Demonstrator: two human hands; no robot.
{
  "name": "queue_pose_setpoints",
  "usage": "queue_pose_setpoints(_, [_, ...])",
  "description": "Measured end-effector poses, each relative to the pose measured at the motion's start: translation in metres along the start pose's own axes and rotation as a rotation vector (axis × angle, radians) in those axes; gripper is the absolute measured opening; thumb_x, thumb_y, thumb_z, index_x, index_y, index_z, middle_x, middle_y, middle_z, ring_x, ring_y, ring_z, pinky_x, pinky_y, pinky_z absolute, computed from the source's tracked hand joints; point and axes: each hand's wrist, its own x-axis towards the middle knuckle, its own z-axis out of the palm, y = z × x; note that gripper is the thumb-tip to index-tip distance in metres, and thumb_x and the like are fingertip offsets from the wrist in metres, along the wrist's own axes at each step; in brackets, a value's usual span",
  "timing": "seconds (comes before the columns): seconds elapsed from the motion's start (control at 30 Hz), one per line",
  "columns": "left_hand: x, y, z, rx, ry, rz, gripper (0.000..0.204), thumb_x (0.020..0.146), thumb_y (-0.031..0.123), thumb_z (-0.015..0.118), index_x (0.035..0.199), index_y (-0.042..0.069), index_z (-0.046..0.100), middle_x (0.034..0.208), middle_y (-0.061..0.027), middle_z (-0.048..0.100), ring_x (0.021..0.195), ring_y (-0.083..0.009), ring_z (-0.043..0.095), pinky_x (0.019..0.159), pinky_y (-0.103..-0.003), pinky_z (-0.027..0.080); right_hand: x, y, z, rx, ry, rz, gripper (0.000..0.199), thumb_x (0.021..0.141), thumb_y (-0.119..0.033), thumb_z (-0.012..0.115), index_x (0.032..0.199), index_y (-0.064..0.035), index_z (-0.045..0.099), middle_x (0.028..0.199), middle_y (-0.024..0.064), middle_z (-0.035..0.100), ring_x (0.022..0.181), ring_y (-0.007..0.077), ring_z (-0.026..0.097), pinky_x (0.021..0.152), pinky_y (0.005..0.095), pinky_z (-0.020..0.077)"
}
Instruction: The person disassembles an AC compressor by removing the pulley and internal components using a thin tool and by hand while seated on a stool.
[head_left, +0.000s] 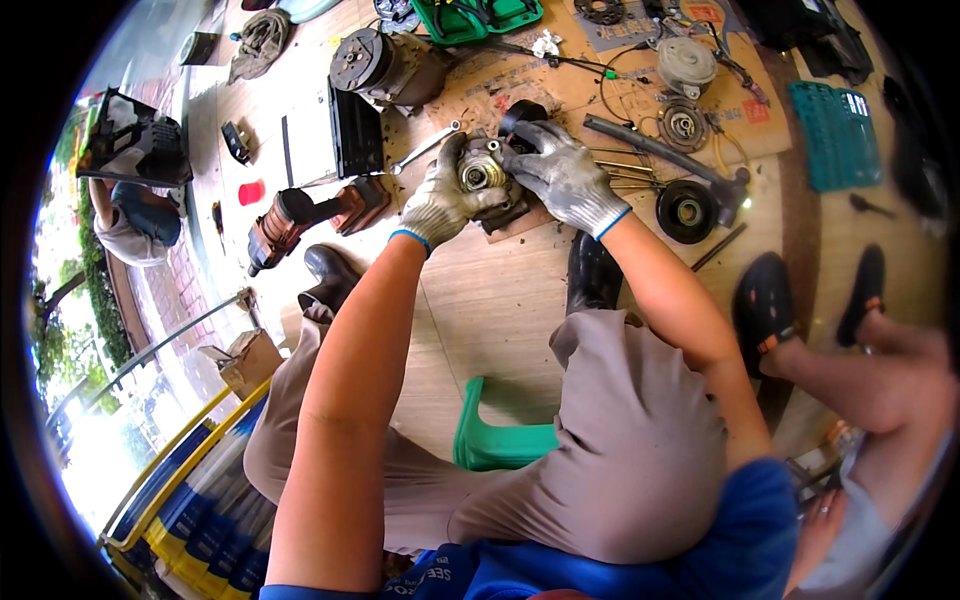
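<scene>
Wooden floor (480, 290) — both gloved hands grip a compressor (487, 175).

both hands wear knitted grey-white work gloves, the left hand (437, 203) and right hand (563, 178) alike, each glove ending in a thin blue band at the wrist. the forearms are bare above the cuffs. lower down come baggy grey-brown trousers, black shoes and a blue shirt with pale lettering

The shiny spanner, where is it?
The spanner lies on the floor just left of the gloved left hand, below the big grey compressor.
</scene>
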Motion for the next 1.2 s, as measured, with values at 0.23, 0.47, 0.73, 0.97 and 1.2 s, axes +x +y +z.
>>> queue_pose_setpoints(0.23, [0.002, -0.018, 0.005, -0.197, 0.007, 0.101, 0.112, 0.067, 0.032, 0.096, 0.153, 0.004, 0.029, 0.139, -0.0117, 0.050, 0.125, -0.0221, 0.051, 0.109, -0.035, 0.045, -0.007, 0.005, 0.009, 0.058, -0.086, 0.130, 0.031, 0.098, -0.037, 0.058, 0.124, -0.0258, 0.070, 0.146, 0.0066, 0.053, 0.134, 0.0346, 0.050, 0.110, 0.0468, 0.0440])
queue_pose_setpoints(0.47, [0.003, -0.013, 0.006, -0.089, 0.007, 0.105, 0.109, 0.070, 0.036, 0.094, 0.152, 0.006, 0.030, 0.140, -0.0109, 0.050, 0.127, -0.0228, 0.051, 0.111, -0.036, 0.043, -0.010, 0.004, 0.017, 0.039, -0.035, 0.139, 0.035, 0.091, -0.031, 0.068, 0.125, -0.0217, 0.070, 0.143, 0.0082, 0.056, 0.130, 0.0366, 0.052, 0.108, 0.0472, 0.0449])
queue_pose_setpoints(0.73, [0.002, -0.011, 0.006, -0.064, 0.021, 0.140, 0.107, 0.072, 0.039, 0.093, 0.152, 0.005, 0.030, 0.141, -0.0117, 0.050, 0.129, -0.0238, 0.050, 0.112, -0.037, 0.041, -0.010, 0.006, 0.035, -0.088, -0.018, 0.123, 0.036, 0.093, -0.042, 0.066, 0.122, -0.0216, 0.072, 0.144, 0.0094, 0.056, 0.134, 0.0378, 0.048, 0.112, 0.0457, 0.0408])
queue_pose_setpoints(0.97, [0.001, -0.009, 0.009, -0.147, 0.002, 0.131, 0.110, 0.071, 0.042, 0.092, 0.152, 0.004, 0.028, 0.143, -0.0125, 0.049, 0.130, -0.0250, 0.049, 0.113, -0.038, 0.041, -0.013, 0.005, 0.027, 0.249, 0.030, 0.183, 0.036, 0.091, -0.041, 0.068, 0.119, -0.0194, 0.073, 0.141, 0.0102, 0.058, 0.133, 0.0351, 0.049, 0.112, 0.0464, 0.0390])
queue_pose_setpoints(1.2, [0.002, -0.016, 0.006, -0.129, 0.015, 0.123, 0.115, 0.069, 0.039, 0.094, 0.154, 0.005, 0.025, 0.145, -0.0124, 0.047, 0.132, -0.0246, 0.048, 0.113, -0.038, 0.040, -0.007, -0.003, 0.019, 0.238, -0.068, 0.306, 0.036, 0.088, -0.035, 0.073, 0.117, -0.0137, 0.073, 0.137, 0.0104, 0.061, 0.131, 0.0362, 0.050, 0.111, 0.0485, 0.0399])
